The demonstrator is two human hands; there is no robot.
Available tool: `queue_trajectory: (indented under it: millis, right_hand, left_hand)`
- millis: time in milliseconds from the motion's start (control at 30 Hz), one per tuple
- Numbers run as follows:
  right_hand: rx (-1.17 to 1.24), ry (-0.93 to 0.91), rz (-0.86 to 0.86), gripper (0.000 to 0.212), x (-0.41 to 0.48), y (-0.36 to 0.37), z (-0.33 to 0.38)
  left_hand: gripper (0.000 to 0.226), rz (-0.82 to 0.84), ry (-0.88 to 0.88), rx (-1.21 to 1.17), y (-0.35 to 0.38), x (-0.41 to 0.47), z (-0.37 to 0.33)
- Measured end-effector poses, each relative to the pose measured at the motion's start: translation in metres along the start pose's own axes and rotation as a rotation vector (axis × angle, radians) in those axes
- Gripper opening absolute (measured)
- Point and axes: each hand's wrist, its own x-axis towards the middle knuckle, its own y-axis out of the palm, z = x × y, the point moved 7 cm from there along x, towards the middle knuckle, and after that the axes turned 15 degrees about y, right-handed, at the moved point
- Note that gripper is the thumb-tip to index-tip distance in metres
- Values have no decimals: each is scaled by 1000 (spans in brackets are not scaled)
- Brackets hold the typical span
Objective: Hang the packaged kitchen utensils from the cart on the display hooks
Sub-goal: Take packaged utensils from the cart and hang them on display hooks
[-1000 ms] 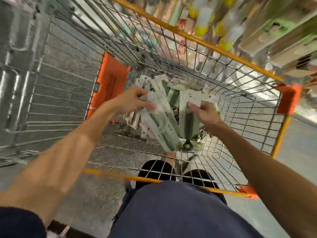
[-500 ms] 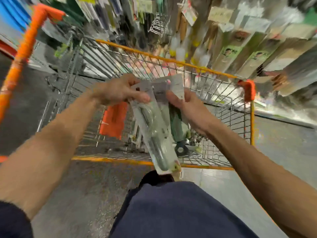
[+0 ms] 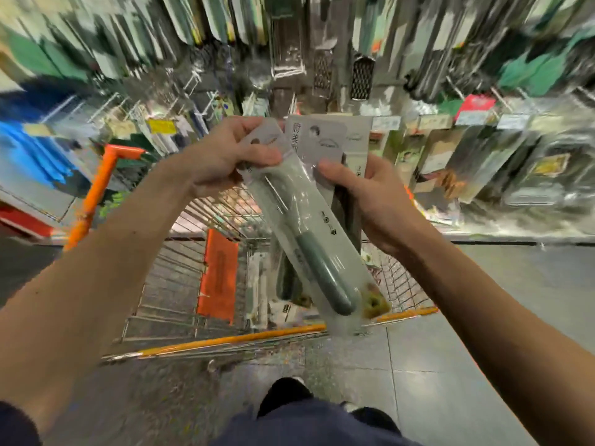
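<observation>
Left hand (image 3: pixel 225 156) pinched front pack (image 3: pixel 306 233) by card top, above cart (image 3: pixel 225 341). Right hand (image 3: pixel 373 201) gripped other packs (image 3: pixel 331 136) alongside. Judged: tops upward so hang holes meet hooks (image 3: pixel 190 80) beyond cart.

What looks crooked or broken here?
Nothing looks broken. The front packet hangs slanted, its bottom toward the right, since the left hand pinches only its top end. The right hand holds other packets behind it. The shelves are too blurry to judge.
</observation>
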Motion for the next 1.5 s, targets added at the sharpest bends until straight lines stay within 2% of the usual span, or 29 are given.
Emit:
queue_trajectory:
  millis: [100,233,300,367,467,567,700,800,900,967,1133,1300,1500]
  right_hand:
    - [-2,-78,-98,24,-8,-11,31]
    - [-2,-157,-185,17,-24,-28,59]
    - [6,-180,-254,18,-37,-42,68]
    - [5,-205,-335,16,-51,-60,75]
    - [1,-250,-440,14,-74,-89,87]
    - [-19,-290,-514,16,-97,-123,103]
    - [-32,-338,-592,16,-127,-179,123]
    - [-60,-373,-625,17,-145,-228,141]
    - [-103,-407,-648,20,-161,-280,160]
    - [-126,-428,-653,20,-171,-315,172]
    - [-104,-450,-635,14,-190,-394,212]
    - [-90,-500,-684,20,-200,-457,242]
    - [-39,-546,-714,24,-210,-536,263]
  left_hand:
    - [34,9,37,-6,-2,16,-31]
    - [28,-66,108,-78,3,36,-61]
    - [12,-108,127,-177,15,48,-66]
    - [8,-140,116,-298,35,60,-68]
    - [10,-60,124,-357,82,77,-73]
    - [10,63,174,-237,135,95,-80]
    - [14,142,186,-141,202,123,-80]
    - [24,176,256,-19,250,148,-86]
    - [11,174,332,68,299,173,-102]
    - [7,186,347,67,332,192,-109]
    - [25,249,269,-18,413,242,-130]
    - [33,265,359,-31,486,285,-153]
    - [24,254,425,-46,551,340,-154]
